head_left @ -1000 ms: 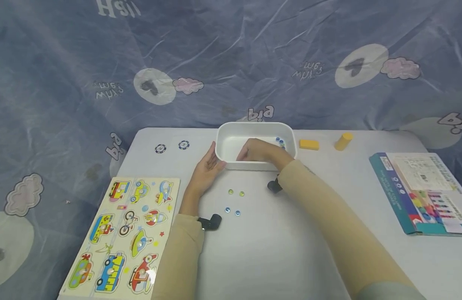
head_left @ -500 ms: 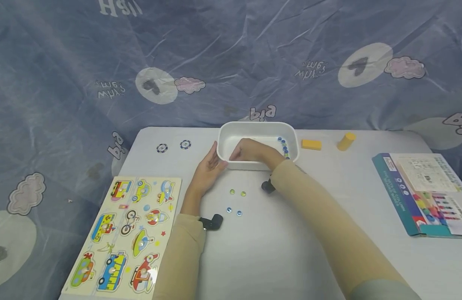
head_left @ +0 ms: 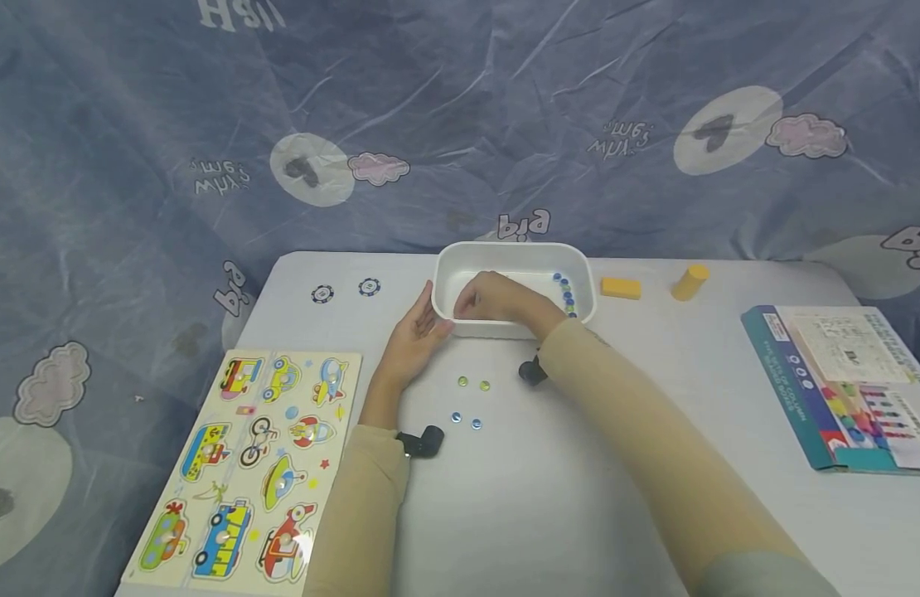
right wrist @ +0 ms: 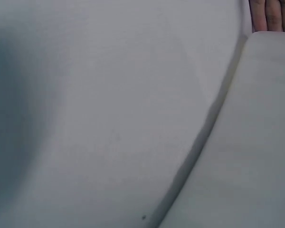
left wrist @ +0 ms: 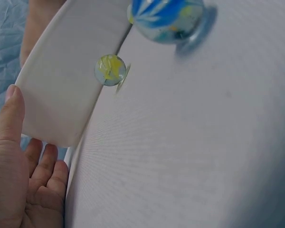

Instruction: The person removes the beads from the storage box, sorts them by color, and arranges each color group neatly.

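A white rectangular tray [head_left: 514,330] stands near the table's back edge. My left hand [head_left: 412,347] rests at its front left corner, fingers extended along the side and thumb [left wrist: 10,111] at the rim. Inside the tray, my right hand [head_left: 497,296] reaches down at the left end; its fingertips are hidden behind the front wall, so I cannot tell what they hold. Blue and green marbles [head_left: 567,292] form a line along the tray's right end. In front of the tray lie two yellow-green marbles [head_left: 485,385] and two blue marbles [head_left: 476,424].
A picture puzzle board [head_left: 239,456] lies at the left, with two poker chips [head_left: 370,287] behind it. Right of the tray are a yellow block [head_left: 620,288] and a standing yellow cylinder [head_left: 689,283]. A flat printed box [head_left: 848,381] lies farther right.
My right hand has moved left inside the tray, uncovering more of the marble line, and has lifted slightly since half a second ago. My left hand stays at the corner.
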Available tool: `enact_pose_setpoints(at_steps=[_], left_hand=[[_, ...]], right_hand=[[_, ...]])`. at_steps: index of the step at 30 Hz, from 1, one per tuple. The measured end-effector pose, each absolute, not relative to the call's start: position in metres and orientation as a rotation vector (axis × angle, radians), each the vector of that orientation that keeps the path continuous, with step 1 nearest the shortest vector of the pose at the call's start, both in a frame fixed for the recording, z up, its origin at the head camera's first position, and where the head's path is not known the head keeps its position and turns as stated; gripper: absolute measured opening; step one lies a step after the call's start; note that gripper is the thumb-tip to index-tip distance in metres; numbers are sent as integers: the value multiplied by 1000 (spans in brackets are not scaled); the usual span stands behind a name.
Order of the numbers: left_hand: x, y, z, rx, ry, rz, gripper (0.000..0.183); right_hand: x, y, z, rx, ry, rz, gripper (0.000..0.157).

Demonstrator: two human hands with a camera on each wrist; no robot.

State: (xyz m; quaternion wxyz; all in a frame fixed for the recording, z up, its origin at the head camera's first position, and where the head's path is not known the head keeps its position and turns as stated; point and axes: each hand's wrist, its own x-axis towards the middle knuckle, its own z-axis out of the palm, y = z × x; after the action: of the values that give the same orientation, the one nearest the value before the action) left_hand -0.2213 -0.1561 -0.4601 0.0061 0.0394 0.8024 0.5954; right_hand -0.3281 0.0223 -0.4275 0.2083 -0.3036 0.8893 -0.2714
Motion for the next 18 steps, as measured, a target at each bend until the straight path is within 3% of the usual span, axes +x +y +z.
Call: enact_pose_setpoints(at_steps=[8, 18], left_hand=[[-220, -155, -458, 130, 2514, 1853, 81], [-218, -153, -458, 107, 2554, 1834, 81]], right_hand=[[-313, 43, -407, -986, 2645, -830, 15], [-263, 81, -385, -1009, 2716, -956, 17]])
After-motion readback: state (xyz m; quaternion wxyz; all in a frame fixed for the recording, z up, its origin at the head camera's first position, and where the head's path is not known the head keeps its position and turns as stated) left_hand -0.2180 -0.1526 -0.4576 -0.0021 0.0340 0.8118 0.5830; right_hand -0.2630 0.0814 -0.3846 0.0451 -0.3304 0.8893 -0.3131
